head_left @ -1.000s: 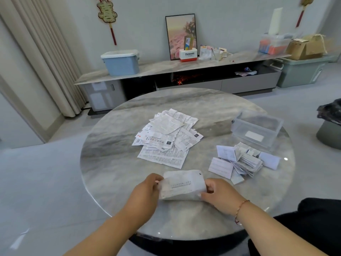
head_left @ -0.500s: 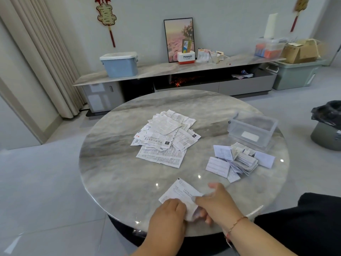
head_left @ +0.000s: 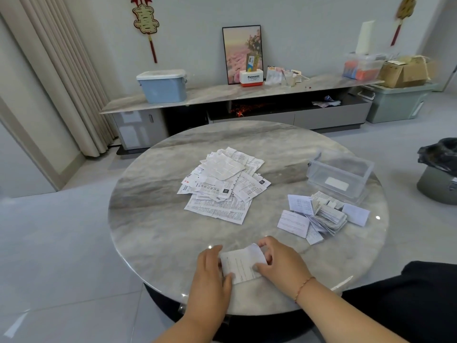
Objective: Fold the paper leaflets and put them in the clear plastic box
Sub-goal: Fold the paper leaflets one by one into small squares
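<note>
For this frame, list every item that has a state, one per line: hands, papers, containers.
left hand: flat, pressing the leaflet's left edge on the table
right hand: fingers curled on the leaflet's right edge
leaflet: partly folded, on the table
unfolded leaflet pile: loose, spread flat
folded leaflet pile: folded, beside the box, not inside
clear plastic box: open, lidless
blue bin: lid on

bare forearms, thin orange bracelet point(head_left: 303, 288) on right wrist.
</note>
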Demonstrator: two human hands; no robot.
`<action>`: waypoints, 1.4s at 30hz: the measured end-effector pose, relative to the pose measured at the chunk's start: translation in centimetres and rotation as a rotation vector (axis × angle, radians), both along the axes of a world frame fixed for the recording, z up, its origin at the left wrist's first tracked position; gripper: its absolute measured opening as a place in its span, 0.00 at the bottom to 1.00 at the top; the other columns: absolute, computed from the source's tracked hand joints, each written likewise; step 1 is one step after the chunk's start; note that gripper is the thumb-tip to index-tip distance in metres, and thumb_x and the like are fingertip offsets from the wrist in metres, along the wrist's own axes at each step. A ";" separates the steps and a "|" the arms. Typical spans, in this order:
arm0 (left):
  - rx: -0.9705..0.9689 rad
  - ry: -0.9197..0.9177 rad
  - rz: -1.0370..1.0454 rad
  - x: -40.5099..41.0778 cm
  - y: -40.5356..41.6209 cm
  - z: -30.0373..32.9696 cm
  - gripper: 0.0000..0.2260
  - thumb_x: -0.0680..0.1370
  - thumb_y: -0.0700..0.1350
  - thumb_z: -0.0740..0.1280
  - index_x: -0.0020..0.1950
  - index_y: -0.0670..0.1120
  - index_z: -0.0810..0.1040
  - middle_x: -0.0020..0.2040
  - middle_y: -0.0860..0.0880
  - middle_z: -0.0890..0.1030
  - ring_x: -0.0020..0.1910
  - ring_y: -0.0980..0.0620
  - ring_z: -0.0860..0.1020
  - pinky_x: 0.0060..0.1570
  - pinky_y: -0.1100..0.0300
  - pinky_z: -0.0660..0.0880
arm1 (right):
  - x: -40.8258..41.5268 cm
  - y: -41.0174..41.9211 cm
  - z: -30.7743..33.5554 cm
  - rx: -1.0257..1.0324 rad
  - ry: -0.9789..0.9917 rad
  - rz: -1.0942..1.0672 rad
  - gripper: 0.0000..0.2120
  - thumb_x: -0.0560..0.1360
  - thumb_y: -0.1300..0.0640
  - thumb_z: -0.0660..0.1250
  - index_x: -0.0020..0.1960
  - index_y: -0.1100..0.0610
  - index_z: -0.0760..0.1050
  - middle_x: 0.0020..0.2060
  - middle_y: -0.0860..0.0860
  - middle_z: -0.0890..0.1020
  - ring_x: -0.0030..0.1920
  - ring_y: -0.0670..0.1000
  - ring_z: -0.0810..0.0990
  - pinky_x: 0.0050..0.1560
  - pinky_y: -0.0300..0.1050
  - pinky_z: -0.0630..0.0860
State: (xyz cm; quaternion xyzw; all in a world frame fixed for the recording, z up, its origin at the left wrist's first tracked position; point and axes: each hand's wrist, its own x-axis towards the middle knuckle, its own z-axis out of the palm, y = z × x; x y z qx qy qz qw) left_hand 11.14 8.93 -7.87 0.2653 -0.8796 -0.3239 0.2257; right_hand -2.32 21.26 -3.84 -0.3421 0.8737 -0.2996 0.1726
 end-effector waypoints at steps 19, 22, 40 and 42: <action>-0.333 0.079 -0.136 -1.0 -0.1 -1.2 0.10 0.69 0.51 0.61 0.38 0.49 0.81 0.42 0.57 0.78 0.42 0.58 0.74 0.39 0.64 0.74 | 0.1 1.2 0.8 0.056 0.032 0.233 0.15 0.61 0.41 0.72 0.44 0.40 0.71 0.45 0.41 0.70 0.51 0.47 0.69 0.46 0.28 0.62; -0.220 0.004 -0.067 -1.5 0.0 -0.6 0.11 0.70 0.54 0.66 0.33 0.48 0.78 0.43 0.57 0.76 0.43 0.55 0.74 0.42 0.63 0.73 | -0.2 0.2 -1.2 0.029 0.090 0.155 0.17 0.68 0.45 0.70 0.30 0.45 0.63 0.36 0.43 0.69 0.45 0.49 0.71 0.42 0.37 0.66; -0.065 -0.125 -0.207 -1.3 -2.5 0.7 0.17 0.72 0.46 0.71 0.60 0.55 0.74 0.55 0.60 0.69 0.54 0.61 0.66 0.53 0.79 0.58 | -1.0 -1.3 -1.1 0.184 0.022 -0.102 0.28 0.67 0.48 0.73 0.61 0.51 0.64 0.53 0.47 0.71 0.60 0.51 0.69 0.59 0.41 0.68; -0.072 -0.113 -0.235 -1.1 -2.8 0.5 0.16 0.72 0.46 0.72 0.58 0.56 0.76 0.54 0.61 0.71 0.54 0.61 0.67 0.54 0.78 0.59 | -1.6 -0.8 -0.8 0.185 0.025 -0.110 0.26 0.69 0.52 0.72 0.62 0.52 0.65 0.55 0.48 0.72 0.60 0.51 0.69 0.60 0.39 0.67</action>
